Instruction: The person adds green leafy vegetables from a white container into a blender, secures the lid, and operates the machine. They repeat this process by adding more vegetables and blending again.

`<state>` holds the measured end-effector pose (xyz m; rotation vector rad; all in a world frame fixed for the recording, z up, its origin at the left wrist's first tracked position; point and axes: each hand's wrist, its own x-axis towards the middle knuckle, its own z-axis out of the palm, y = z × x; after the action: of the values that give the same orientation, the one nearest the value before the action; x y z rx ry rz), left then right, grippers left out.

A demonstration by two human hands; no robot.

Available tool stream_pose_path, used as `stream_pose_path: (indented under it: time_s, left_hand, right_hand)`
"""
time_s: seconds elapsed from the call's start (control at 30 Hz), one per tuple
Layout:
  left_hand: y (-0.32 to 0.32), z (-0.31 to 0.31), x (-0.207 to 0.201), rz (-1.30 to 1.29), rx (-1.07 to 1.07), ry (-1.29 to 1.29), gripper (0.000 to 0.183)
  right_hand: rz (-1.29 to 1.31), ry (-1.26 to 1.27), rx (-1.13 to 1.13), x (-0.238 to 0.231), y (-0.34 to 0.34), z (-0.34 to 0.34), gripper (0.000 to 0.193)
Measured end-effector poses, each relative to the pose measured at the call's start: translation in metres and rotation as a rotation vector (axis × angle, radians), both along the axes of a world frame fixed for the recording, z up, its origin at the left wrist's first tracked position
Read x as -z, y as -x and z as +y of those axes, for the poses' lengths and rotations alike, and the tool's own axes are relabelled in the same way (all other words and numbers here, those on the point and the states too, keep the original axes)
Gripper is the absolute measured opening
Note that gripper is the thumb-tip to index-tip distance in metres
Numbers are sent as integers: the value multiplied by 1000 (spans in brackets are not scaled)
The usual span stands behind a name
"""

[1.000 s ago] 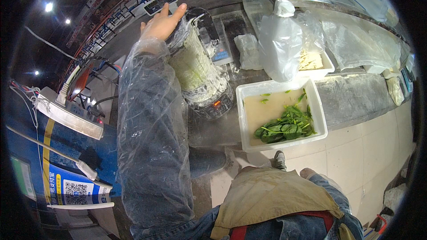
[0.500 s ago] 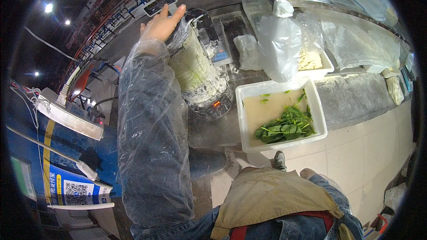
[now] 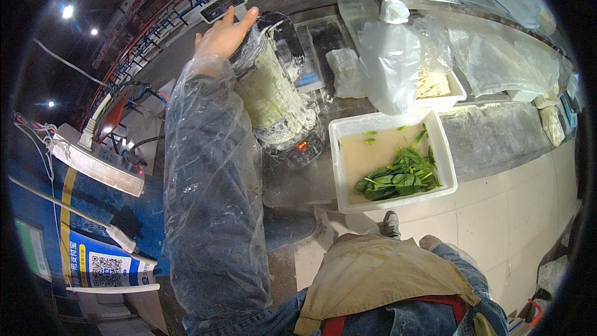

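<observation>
My left hand rests against the top of a blender jug, fingers stretched out and apart, not wrapped round anything. The blender stands upright, its clear jug coated inside with pale green, frothy matter. A black lid and handle are at its top, and a small orange display glows on its base. A clear plastic sleeve covers my left forearm. My right hand hangs low beside the brown apron; its fingers are hidden. Right of the blender, a white tub holds cloudy water and green leaves.
Behind the tub are a white plastic bag and a container of pale strips. A power strip with cables lies at left, above a blue printed sign. A small scale-like display stands beyond my left hand.
</observation>
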<state>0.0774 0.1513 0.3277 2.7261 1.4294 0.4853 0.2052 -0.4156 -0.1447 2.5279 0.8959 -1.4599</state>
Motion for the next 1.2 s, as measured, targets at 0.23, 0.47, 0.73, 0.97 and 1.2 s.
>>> stream_pose_path:
  time_s: [0.23, 0.47, 0.73, 0.97, 1.2]
  left_hand:
    - [0, 1, 1, -2, 4, -8, 91]
    - [0, 2, 1, -11, 2, -2, 92]
    - [0, 3, 1, -20, 3, -8, 91]
    - [0, 3, 1, -23, 7, -5, 91]
    - [0, 2, 0, -1, -4, 15, 92]
  right_hand:
    - [36, -57, -122, 5, -3, -4, 29]
    - [36, -4, 142, 17, -2, -6, 31]
    - [-65, -189, -503, 42, -8, -18, 23]
    - [13, -103, -119, 14, -1, -9, 22]
    - [67, -57, -34, -4, -2, 0, 24]
